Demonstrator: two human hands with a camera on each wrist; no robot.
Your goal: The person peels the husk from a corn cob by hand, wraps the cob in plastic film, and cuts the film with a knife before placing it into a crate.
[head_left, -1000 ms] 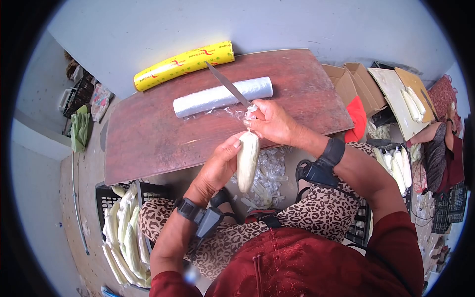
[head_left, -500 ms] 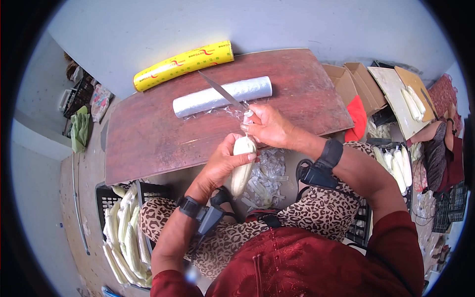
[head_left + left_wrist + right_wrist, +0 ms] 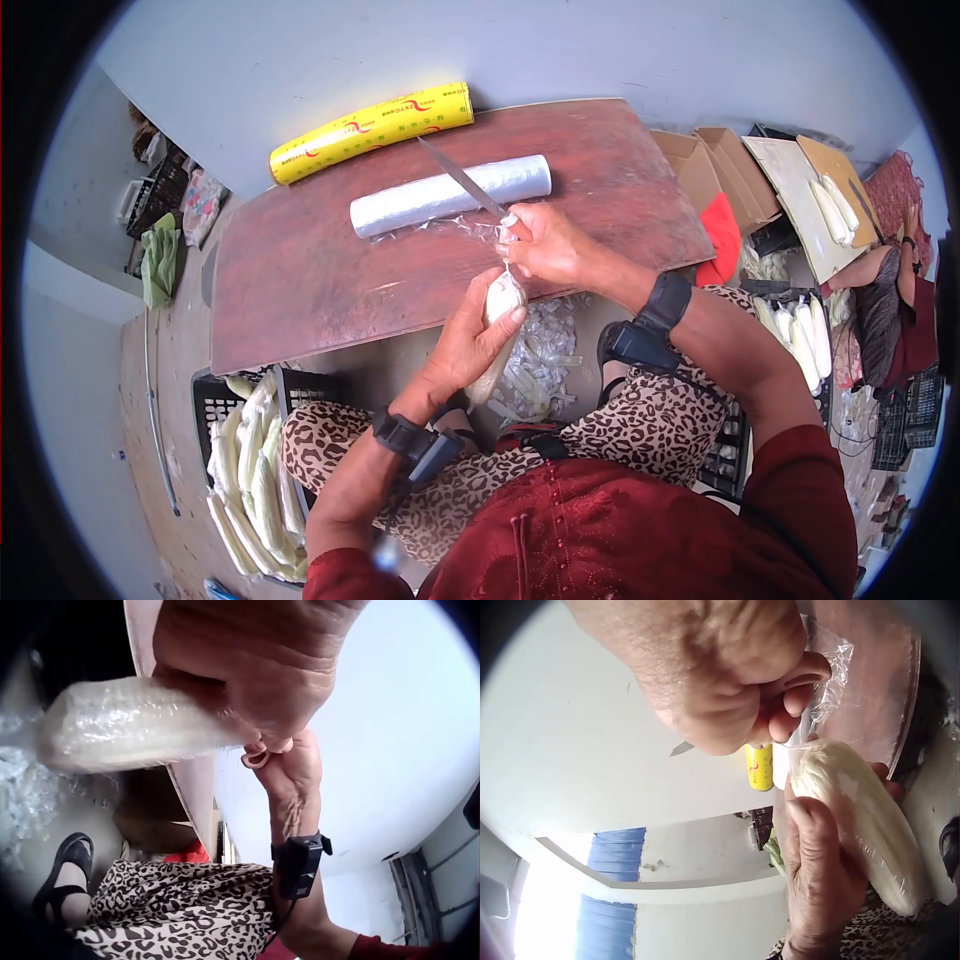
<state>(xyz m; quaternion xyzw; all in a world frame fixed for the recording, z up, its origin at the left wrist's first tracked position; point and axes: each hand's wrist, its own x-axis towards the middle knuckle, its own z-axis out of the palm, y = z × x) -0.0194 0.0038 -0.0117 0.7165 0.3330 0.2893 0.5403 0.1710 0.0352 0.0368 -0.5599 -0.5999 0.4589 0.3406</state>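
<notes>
My left hand (image 3: 468, 335) grips a pale ear of corn (image 3: 881, 829) wrapped in shiny clear film, thumb across its front. The ear hangs below the table's near edge, its lower end tilted toward the left. Above it, the right hand (image 3: 550, 242) pinches the twisted end of the film. That same hand holds a knife (image 3: 462, 180), its blade slanting up and left over a roll of clear film (image 3: 400, 207). In the left wrist view the film clings tightly to the corn; the back of my left hand hides its upper end.
A yellow printed roll (image 3: 370, 132) lies along the back of the reddish table (image 3: 300, 290). Wrapped ears (image 3: 262, 490) fill a black crate (image 3: 300, 385) at lower left. Film scraps (image 3: 545, 360) lie on the floor between the feet. Cardboard boxes (image 3: 735, 180) and another person (image 3: 900, 300) are at right.
The left thumb has come across the front of the corn, and the ear's lower end has swung left. The knife tip dipped left, then came back. The right hand keeps its pinch.
</notes>
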